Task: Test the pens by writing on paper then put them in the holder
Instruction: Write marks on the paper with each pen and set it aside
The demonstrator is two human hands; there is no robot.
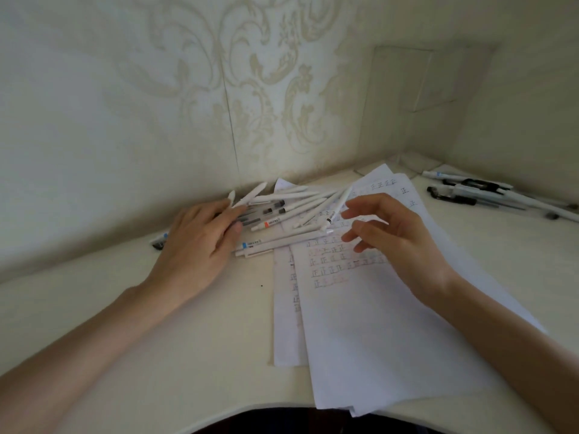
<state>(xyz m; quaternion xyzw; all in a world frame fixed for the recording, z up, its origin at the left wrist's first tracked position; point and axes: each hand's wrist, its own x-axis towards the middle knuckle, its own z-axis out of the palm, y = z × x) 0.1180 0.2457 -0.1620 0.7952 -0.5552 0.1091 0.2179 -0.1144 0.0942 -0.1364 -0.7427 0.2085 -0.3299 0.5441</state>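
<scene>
several white pens (pixel 291 203) are heaped at the paper's (pixel 376 339) 11 o'clock, pressed by the flat left hand (pixel 200 245); one pen (pixel 340 202), laid 1-to-7 o'clock, is nearest the empty, loose-fingered right hand (pixel 391 236), at its 10 o'clock.

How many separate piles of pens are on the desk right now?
2. The left pile lies at the wall, partly under the left hand, overlapping the paper; the right pile sits in the far right corner. The hand may hide more pens.

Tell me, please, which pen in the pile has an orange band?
The pen mid-pile, just right of the left hand; its neighbour below shows a blue band.
</scene>
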